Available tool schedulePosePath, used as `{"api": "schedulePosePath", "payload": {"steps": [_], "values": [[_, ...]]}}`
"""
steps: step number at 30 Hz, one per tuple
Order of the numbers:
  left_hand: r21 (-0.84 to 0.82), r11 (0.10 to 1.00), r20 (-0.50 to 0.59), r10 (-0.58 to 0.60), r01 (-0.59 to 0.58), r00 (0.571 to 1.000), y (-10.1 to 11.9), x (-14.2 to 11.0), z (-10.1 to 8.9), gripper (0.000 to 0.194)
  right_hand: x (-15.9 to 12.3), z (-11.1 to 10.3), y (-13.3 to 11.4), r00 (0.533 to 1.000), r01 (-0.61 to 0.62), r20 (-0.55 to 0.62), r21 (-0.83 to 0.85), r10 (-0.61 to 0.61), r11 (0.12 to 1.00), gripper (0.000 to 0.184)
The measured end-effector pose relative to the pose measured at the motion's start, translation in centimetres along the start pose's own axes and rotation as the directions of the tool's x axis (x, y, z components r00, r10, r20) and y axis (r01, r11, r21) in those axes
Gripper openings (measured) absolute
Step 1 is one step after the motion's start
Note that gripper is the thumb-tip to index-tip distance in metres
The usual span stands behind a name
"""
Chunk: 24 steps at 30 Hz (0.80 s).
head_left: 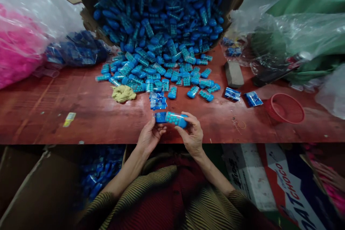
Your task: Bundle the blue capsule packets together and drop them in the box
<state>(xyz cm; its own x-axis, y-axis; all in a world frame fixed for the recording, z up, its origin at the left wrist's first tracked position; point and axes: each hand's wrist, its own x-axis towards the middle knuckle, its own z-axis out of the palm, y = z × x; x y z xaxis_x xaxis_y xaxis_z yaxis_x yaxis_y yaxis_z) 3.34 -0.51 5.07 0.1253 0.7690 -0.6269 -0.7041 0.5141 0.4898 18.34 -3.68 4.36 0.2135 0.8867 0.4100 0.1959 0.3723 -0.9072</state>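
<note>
Bottle (173, 118) and Blue Wrapper (160, 117) Meet Between My Hands

Above the near edge of a red table (102, 127), my right hand (193, 134) grips the bottle by its blue end, thumb below and fingers above, so it lies sideways with turquoise beads showing through its clear part. My left hand (150, 133) pinches the wrapper at its far end, the lower fingers curled. The wrapper meets the bottle's clear end; I cannot tell whether it fits around it. Just beyond sits a small stack of blue wrappers (158, 102), with a crumpled yellow lump (123, 93) to its left. Behind them, a heap of similar bottles (161, 55) spills from a torn cardboard box (87, 19). To the right stand a gray block (234, 74) and a red basket (285, 109), with two blue packets (253, 99) lying near them.
</note>
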Motion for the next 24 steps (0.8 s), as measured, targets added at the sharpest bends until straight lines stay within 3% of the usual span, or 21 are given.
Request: {"api": "schedulePosePath", "payload": {"steps": [6,24], "values": [[-0.016,1.0,0.01,-0.02,0.02,1.0,0.02,0.01,0.07,0.018,-0.23,-0.06,0.41,1.0,-0.023,0.002,-0.006,0.023,1.0,0.035],[-0.002,0.999,0.007,-0.032,0.032,0.999,0.08,-0.05,0.22,0.018,-0.36,-0.38,0.9,0.997,0.059,0.053,-0.061,-0.055,0.996,0.035]]}}
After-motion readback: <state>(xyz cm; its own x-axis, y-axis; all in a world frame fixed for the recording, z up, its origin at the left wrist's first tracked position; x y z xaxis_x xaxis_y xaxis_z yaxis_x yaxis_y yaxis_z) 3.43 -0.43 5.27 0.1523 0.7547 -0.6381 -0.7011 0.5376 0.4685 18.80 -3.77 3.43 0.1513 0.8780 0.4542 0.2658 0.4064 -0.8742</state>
